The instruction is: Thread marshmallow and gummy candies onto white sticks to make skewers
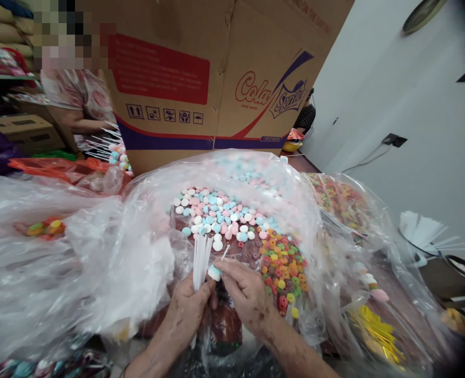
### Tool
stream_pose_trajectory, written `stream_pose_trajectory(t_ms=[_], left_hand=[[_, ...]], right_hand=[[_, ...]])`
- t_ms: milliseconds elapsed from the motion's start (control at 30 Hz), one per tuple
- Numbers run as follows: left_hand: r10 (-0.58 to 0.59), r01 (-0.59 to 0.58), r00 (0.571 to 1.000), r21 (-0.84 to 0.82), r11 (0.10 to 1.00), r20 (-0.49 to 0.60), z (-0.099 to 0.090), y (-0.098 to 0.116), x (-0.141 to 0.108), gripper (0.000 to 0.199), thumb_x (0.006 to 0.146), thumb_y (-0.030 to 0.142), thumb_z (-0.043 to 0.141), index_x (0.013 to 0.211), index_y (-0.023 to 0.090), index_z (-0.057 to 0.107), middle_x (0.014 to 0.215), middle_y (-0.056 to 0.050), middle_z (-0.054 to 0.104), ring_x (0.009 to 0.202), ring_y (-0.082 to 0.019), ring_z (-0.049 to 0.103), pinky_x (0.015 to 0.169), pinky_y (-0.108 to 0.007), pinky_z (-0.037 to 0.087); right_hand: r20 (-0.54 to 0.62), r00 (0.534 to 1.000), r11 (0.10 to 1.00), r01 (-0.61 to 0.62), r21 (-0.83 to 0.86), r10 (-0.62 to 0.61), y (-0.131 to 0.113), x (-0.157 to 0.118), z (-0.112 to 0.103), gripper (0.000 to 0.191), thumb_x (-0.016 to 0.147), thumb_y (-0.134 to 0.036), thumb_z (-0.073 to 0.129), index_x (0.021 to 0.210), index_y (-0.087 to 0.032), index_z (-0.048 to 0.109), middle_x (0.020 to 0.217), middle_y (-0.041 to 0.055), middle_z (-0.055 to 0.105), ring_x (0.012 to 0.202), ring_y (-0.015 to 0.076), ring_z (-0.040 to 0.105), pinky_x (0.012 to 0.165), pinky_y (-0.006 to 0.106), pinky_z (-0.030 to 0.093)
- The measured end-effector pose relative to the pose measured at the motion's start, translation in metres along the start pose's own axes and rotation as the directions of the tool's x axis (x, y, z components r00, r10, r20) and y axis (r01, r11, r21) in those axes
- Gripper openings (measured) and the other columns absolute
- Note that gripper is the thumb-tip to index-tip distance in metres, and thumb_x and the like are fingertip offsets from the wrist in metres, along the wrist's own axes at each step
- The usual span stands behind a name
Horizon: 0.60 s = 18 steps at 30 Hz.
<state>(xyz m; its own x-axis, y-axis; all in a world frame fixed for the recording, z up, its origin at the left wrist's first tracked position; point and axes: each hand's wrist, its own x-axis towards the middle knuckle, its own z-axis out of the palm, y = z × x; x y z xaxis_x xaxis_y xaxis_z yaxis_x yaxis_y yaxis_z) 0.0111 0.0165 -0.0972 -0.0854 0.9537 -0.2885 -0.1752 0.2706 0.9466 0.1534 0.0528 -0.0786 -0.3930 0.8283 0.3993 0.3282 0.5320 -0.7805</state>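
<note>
My left hand [190, 304] is closed around a bundle of thin white sticks [202, 260] that stands nearly upright. Just right of it, my right hand [248, 294] pinches a light blue and white marshmallow [215, 272]. A short stick tip [226, 252] pokes out above those fingers; whether it passes through the marshmallow I cannot make out. Beyond both hands spreads a pile of pink, blue and white marshmallows [216, 212]. To the right of my right hand lie many small ring-shaped gummies [285, 260] in orange, yellow, green and red.
Clear plastic sheeting [145, 262] surrounds the sweets. Behind stands a tall cardboard box [169, 68]. At right are gold twist ties [378, 333], a bag of gummies [340, 202] and white sticks [425, 231]. A person [78, 94] works at back left beside marshmallow skewers [119, 156].
</note>
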Motion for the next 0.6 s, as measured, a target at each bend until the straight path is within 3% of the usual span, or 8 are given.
stream_pose_trajectory(t_ms=[100,167,233,300,400,500,600], left_hand=[[-0.002,0.003,1.0,-0.029,1.0,0.002,0.001,0.003,0.0,0.041,0.074,0.056,0.068,0.06,0.019,0.055,0.043,0.004,0.054,0.027,-0.005,0.034,0.03,-0.018,0.019],[-0.008,0.008,1.0,-0.034,0.999,-0.005,0.002,0.005,-0.001,0.039,0.073,0.054,0.069,0.062,0.019,0.056,0.045,0.003,0.058,0.027,-0.005,0.034,0.03,-0.018,0.02],[-0.01,0.01,1.0,-0.025,1.0,-0.012,0.003,0.006,-0.002,0.038,0.074,0.052,0.068,0.061,0.018,0.055,0.043,0.004,0.056,0.026,-0.005,0.033,0.031,-0.018,0.021],[-0.01,0.01,1.0,-0.032,0.999,-0.019,0.003,0.005,-0.002,0.038,0.074,0.051,0.068,0.06,0.019,0.055,0.042,0.004,0.055,0.027,-0.005,0.034,0.031,-0.018,0.021],[-0.023,0.022,1.0,-0.049,0.999,-0.012,0.003,0.006,-0.004,0.037,0.073,0.051,0.069,0.061,0.019,0.055,0.038,0.005,0.051,0.027,-0.006,0.034,0.031,-0.018,0.021],[-0.032,0.031,0.999,-0.04,0.999,-0.011,0.003,0.01,-0.005,0.037,0.074,0.05,0.068,0.059,0.02,0.054,0.033,0.007,0.044,0.026,-0.006,0.031,0.032,-0.018,0.022],[-0.045,0.045,0.999,-0.024,0.999,-0.013,0.004,0.013,-0.004,0.036,0.073,0.05,0.066,0.057,0.02,0.053,0.033,0.007,0.045,0.026,-0.006,0.032,0.032,-0.018,0.022]], right_hand=[[0.03,0.994,0.994,-0.103,0.023,0.103,0.008,0.013,-0.019,0.03,0.093,-0.024,0.05,0.115,-0.023,0.072,0.102,0.0037,0.077,0.092,0.0188,0.072,0.082,0.03,0.057],[-0.097,0.969,0.971,-0.232,-0.051,0.227,0.019,0.026,-0.035,0.031,0.095,-0.029,0.048,0.119,-0.021,0.068,0.094,0.0036,0.076,0.081,0.0188,0.07,0.073,0.03,0.056],[-0.221,0.943,0.921,-0.301,-0.248,0.249,0.032,0.041,-0.048,0.026,0.093,-0.028,0.049,0.107,-0.019,0.069,0.089,0.0059,0.073,0.078,0.0206,0.066,0.071,0.032,0.053],[-0.185,0.96,0.854,-0.272,-0.444,0.21,0.044,0.051,-0.053,0.018,0.089,-0.021,0.051,0.094,-0.018,0.068,0.092,0.0088,0.069,0.082,0.0222,0.063,0.076,0.033,0.051],[-0.041,0.976,0.76,-0.192,-0.621,0.212,0.054,0.057,-0.048,0.02,0.086,-0.009,0.048,0.094,-0.018,0.064,0.102,0.0117,0.066,0.09,0.0229,0.061,0.081,0.033,0.048],[-0.004,0.975,0.699,-0.16,-0.697,0.22,0.057,0.054,-0.039,0.023,0.083,-0.005,0.045,0.093,-0.019,0.06,0.103,0.0118,0.064,0.095,0.0228,0.06,0.081,0.031,0.046],[-0.067,0.971,0.705,-0.212,-0.677,0.228,0.058,0.053,-0.043,0.015,0.083,-0.012,0.047,0.089,-0.02,0.059,0.088,0.0062,0.064,0.083,0.021,0.058,0.072,0.029,0.043]])
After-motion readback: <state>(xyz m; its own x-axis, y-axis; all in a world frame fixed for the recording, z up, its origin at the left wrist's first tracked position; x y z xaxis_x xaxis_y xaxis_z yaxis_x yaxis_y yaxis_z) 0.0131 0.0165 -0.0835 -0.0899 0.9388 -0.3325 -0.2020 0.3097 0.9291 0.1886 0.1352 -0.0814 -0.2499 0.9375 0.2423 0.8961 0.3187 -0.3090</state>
